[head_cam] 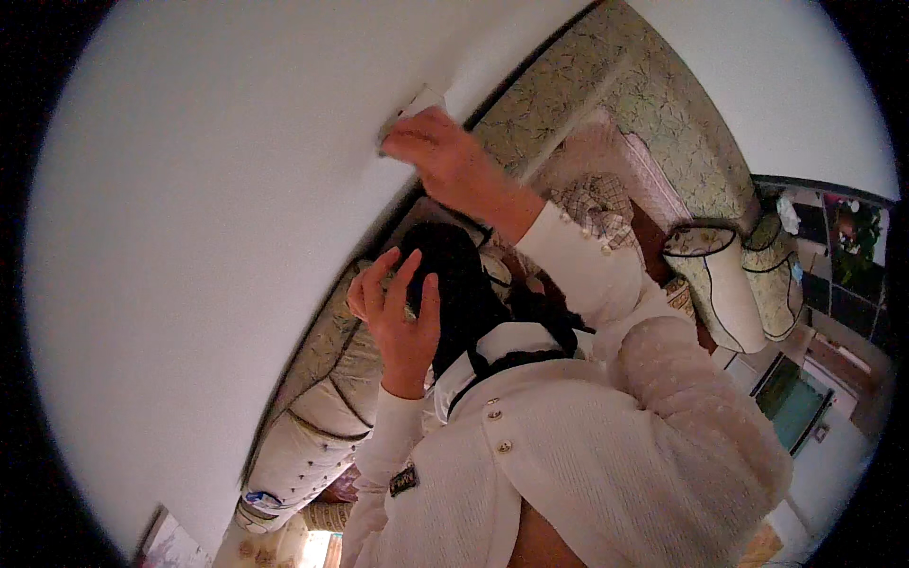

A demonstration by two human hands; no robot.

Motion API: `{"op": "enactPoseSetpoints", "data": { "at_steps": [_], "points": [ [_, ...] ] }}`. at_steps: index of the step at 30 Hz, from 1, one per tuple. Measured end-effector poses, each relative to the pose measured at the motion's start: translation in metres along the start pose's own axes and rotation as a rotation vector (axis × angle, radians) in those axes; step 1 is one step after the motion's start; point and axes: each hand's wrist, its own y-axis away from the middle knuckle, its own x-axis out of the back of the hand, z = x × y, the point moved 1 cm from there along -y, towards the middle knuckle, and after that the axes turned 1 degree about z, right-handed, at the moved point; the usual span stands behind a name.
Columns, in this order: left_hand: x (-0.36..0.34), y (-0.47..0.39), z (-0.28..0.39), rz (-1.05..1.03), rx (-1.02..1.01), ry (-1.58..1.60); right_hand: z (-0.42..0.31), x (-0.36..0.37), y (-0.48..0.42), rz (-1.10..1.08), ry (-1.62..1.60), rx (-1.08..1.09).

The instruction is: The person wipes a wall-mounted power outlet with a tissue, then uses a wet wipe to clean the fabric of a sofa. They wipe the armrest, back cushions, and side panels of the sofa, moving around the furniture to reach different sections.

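Observation:
Neither of my own hands is in view. Before me is another person in a white knit cardigan (568,426) with a front row of buttons. A dark mass, seemingly hair (447,284), hides the face. One of that person's hands (444,153) is raised against the white wall (199,213), blurred. Its bent fingers meet a small pale flat object (427,99); whether it is gripped or fixed to the wall, I cannot tell. The person's other hand (406,312) is beside the dark hair with fingers spread and bent. Whether it touches the hair is unclear.
A floral-patterned sofa (547,106) runs along the wall behind the person, with crumpled checked cloth (596,202) on it. A padded sofa arm (717,291) stands at right. Beyond it are a glass-topped table (788,397) and a dark tiled panel with flowers (852,234).

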Motion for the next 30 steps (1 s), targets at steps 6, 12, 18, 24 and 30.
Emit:
{"op": "enactPoseSetpoints", "data": {
  "at_steps": [6, 12, 18, 24, 30],
  "points": [
    [-0.008, 0.000, -0.001, -0.014, -0.018, 0.002, 0.039, 0.035, -0.007, 0.213, 0.019, -0.121],
    [-0.014, -0.002, 0.003, -0.052, 0.022, 0.049, 0.040, 0.036, 0.020, 0.199, -0.065, -0.275],
    [-0.020, 0.002, -0.003, -0.089, 0.006, 0.010, 0.030, 0.009, 0.038, 0.313, -0.147, -0.379],
    [-0.011, 0.010, -0.001, -0.121, 0.065, -0.037, 0.017, -0.006, 0.032, 0.494, -0.286, -0.460],
    [-0.015, 0.013, -0.010, -0.082, 0.045, -0.011, 0.039, -0.026, 0.050, 0.493, -0.255, -0.517]
  ]
}}
